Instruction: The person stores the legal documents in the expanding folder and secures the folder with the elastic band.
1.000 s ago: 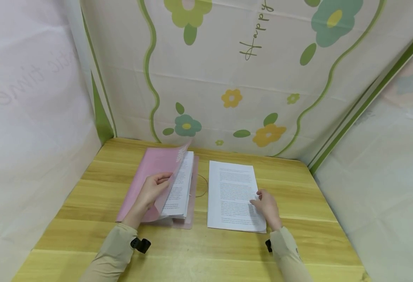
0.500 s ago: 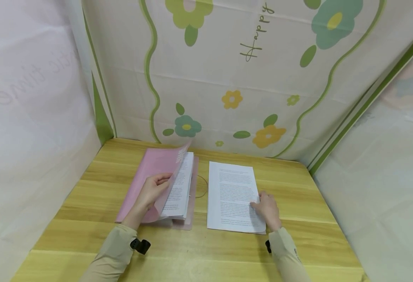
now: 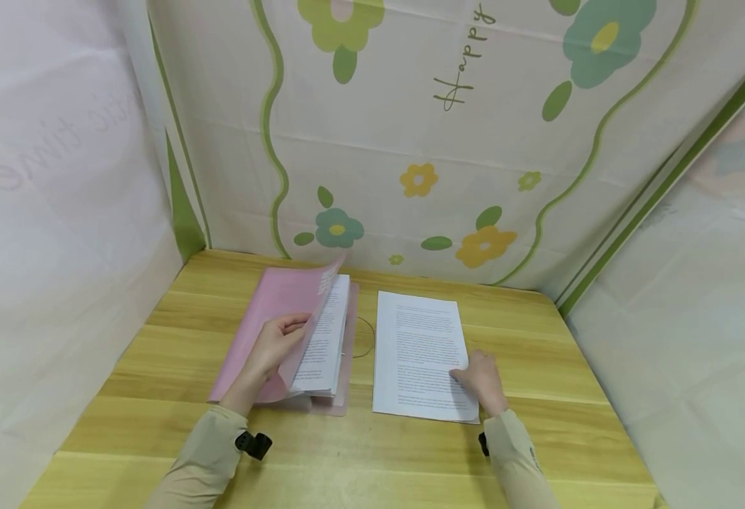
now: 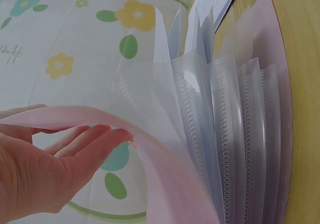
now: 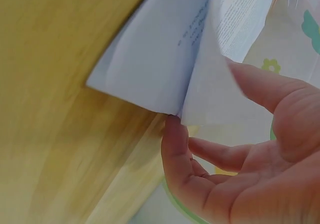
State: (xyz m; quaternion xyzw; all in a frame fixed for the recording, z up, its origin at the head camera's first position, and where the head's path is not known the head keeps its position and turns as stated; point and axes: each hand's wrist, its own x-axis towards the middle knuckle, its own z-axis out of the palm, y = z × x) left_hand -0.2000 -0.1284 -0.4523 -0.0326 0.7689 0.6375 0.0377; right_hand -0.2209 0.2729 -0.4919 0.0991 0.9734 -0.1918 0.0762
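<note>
On the left of the table lies a pink ring-less-looking folder (image 3: pixel 283 286) with its front cover lifted. My left hand (image 3: pixel 276 345) holds that cover by its free edge, between thumb and fingers. Inside are clear plastic sleeves (image 4: pixel 227 134), with printed pages (image 3: pixel 323 346) showing in the head view. To the right lies a stack of printed paper (image 3: pixel 420 353). At its right edge my right hand (image 3: pixel 483 382) grips the sheets, thumb on top. In the right wrist view the paper (image 5: pixel 150 59) bends up and its layers part near the curled fingers (image 5: pixel 176 149).
A thin elastic cord (image 3: pixel 373 343) loops out from the folder's right edge, between folder and stack. The wooden table (image 3: pixel 360 459) meets a flower-printed cloth (image 3: pixel 372 141) at the back, with cloth walls on both sides. Each wrist carries a small black camera (image 3: pixel 254 445).
The right hand's fingers have closed in at the stack's right edge and shifted slightly toward the near side. My left hand keeps the cover raised in the same place.
</note>
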